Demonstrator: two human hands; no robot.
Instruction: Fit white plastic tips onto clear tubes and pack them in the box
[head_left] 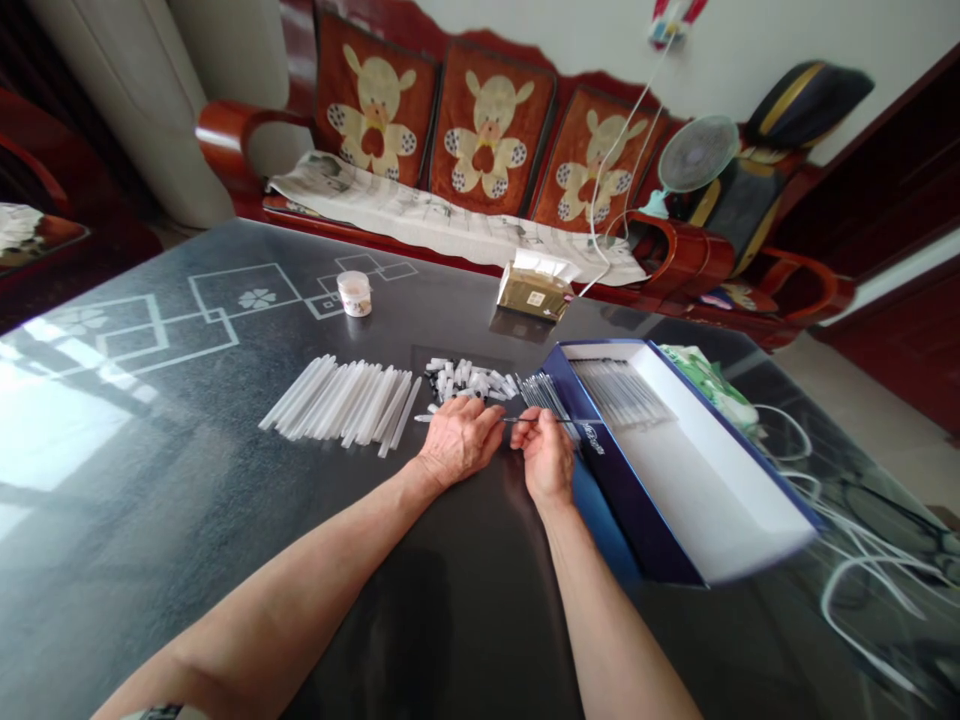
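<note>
My left hand is palm down on the dark table, fingers curled over a whitish pen tube; only its end sticks out on the left. Close beside it, my right hand pinches a thin dark pen refill, level and pointing at the left fingers. Whether refill and tube meet is hidden by the fingers. Just beyond the hands lies a heap of small white and black pen caps. More refills lie by the box wall. Left of my hands, white pen barrels lie in a row.
A blue box with a white inside stands at the right, holding a layer of refills. Behind it are a green packet and white cables. A tissue box and a small tub stand farther back.
</note>
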